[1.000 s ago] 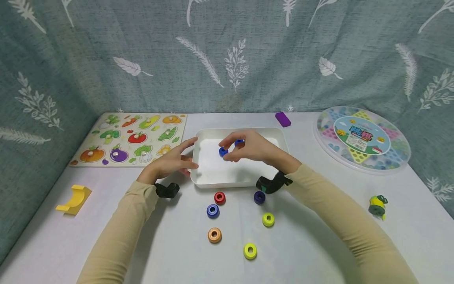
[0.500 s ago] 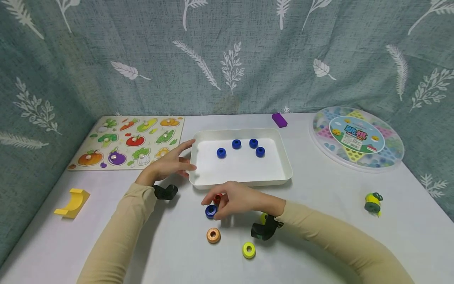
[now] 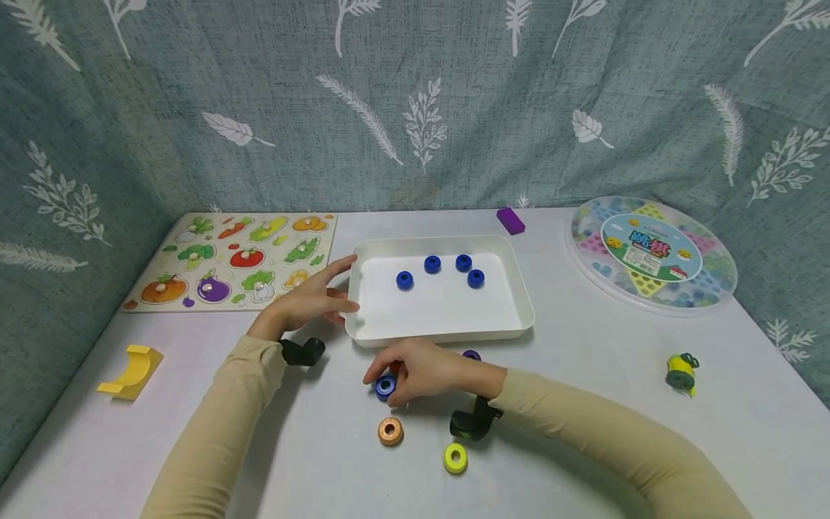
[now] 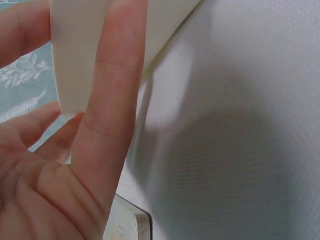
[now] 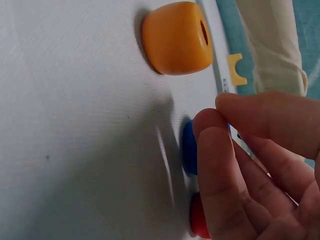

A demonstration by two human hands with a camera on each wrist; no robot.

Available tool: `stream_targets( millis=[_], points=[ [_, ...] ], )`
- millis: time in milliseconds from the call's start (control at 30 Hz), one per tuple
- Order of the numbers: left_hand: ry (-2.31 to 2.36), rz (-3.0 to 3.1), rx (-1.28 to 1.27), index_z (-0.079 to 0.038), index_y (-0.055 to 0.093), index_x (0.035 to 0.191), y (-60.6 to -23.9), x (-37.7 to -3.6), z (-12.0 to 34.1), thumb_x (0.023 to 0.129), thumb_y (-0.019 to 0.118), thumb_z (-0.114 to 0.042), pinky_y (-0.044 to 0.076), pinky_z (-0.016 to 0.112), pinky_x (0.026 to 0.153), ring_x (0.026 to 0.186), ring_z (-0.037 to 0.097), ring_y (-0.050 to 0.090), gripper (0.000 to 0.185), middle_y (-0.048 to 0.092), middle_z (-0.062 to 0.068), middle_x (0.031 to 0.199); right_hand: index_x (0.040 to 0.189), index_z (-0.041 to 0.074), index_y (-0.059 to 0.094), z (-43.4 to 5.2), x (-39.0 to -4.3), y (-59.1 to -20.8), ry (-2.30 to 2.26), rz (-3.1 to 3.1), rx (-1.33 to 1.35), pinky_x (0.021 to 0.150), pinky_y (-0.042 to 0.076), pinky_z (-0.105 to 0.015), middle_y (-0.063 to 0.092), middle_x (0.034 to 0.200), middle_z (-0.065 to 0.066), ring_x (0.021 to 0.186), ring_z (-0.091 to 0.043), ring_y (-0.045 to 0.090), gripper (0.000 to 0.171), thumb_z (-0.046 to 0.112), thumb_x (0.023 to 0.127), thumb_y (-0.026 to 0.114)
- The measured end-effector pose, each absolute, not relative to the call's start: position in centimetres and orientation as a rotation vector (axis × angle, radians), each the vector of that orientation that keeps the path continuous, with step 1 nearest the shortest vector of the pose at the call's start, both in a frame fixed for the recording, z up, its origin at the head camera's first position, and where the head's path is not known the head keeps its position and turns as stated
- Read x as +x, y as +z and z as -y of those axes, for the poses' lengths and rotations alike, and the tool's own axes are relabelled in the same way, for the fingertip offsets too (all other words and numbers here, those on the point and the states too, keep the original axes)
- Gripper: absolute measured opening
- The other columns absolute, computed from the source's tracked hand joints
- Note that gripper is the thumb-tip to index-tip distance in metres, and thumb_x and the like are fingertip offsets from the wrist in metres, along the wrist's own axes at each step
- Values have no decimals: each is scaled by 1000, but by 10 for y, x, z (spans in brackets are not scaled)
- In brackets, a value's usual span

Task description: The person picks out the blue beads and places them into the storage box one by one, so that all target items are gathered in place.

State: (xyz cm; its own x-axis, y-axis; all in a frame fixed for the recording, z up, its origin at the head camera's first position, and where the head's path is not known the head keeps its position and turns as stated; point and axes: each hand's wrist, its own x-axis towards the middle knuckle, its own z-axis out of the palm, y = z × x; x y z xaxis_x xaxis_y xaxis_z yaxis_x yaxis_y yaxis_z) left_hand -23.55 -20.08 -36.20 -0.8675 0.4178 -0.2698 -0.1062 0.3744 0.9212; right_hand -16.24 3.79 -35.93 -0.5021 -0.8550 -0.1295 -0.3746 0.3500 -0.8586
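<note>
My right hand [image 3: 421,371] is low over the table, in front of a white tray [image 3: 441,336]. Its thumb and forefinger pinch a blue ring-shaped bead [image 3: 385,388] that sits on the cloth. In the right wrist view the fingertips cover part of this bead, and a red bead [image 5: 199,217] shows just beyond it. An orange bead [image 3: 390,431] lies nearby, toward the front. My left hand [image 3: 305,299] rests against the tray's left side with fingers spread and fairly straight. Several blue beads, including one blue bead [image 3: 405,280], stand inside the tray.
A yellow-green bead [image 3: 455,458] and a partly covered purple bead [image 3: 472,355] lie on the table. Around them are a vegetable puzzle board [image 3: 236,263], a yellow arch block [image 3: 132,371], a purple block [image 3: 511,220], a round game box [image 3: 651,249] and a small yellow-green toy [image 3: 682,373].
My right hand has left the tray, letting go of the blue beads there, and come down to the blue bead on the table. The left hand stays at the tray.
</note>
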Motion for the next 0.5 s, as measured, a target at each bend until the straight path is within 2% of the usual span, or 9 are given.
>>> stream_targets(
  millis=[133,200,500],
  points=[
    [1511,-2174,268,-15,7,154,-362,-236,200,86,65,-5,54,36,75,103,28,54,90,21,18,151,106,1,68,-36,-162,-361,-1065,-2064,-1053,57,50,-20,60,91,-2,57,-3,53,32,-6,76,73],
    [1514,-2171,269,-15,7,154,-362,-236,201,86,65,-5,54,36,75,103,29,54,90,21,18,151,105,2,68,-35,-162,-362,-1060,-2079,-1056,57,49,-19,60,90,-1,57,-3,51,30,-6,76,73],
    [1522,-2166,275,-15,7,153,-362,-235,201,85,66,-4,55,36,75,94,24,55,90,32,23,141,102,2,69,-35,-162,-362,-1074,-2089,-998,56,47,-18,59,86,1,57,-4,51,26,-4,77,73]
  ],
)
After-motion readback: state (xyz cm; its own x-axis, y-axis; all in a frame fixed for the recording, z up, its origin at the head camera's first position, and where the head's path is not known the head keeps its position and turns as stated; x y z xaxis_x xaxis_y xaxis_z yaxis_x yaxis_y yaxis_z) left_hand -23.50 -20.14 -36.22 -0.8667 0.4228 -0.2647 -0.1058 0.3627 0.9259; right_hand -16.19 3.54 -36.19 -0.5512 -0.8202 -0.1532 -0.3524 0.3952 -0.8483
